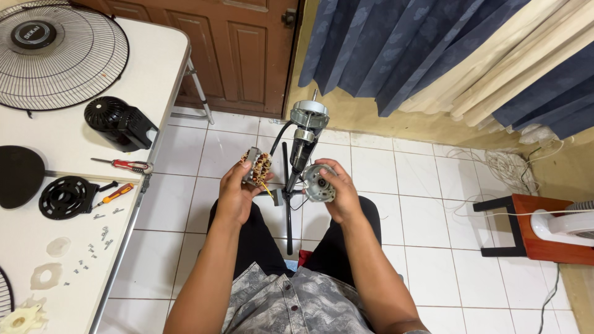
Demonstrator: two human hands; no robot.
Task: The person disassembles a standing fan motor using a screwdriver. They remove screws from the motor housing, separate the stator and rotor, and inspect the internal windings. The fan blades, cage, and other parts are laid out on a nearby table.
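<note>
On the white counter (74,148) at far left lie a round wire fan guard (59,55), a ribbed black plastic motor cover (119,122), a flat black disc (18,176), a spoked black ring (65,198), two red-handled screwdrivers (124,165) and a scatter of small metal screws (93,247). Just right of the counter's edge, over the white floor tiles (408,204), the left hand (234,196) has its grip clamped on a boxy stator (257,166) wound with shiny copper wire, thin yellow leads hanging from it. Between the hands rises a black fan stand (289,185) topped by a grey metal motor housing (308,115), partly hiding the floor behind. The right hand (339,196) closes its grip around a round silvery end cap (318,184), close beside the stator but apart from it. Farther right, dark blue curtains (402,49) hang, loose white cable (507,167) lies coiled, and a red-brown stool (538,232) carries a white appliance (566,226).
</note>
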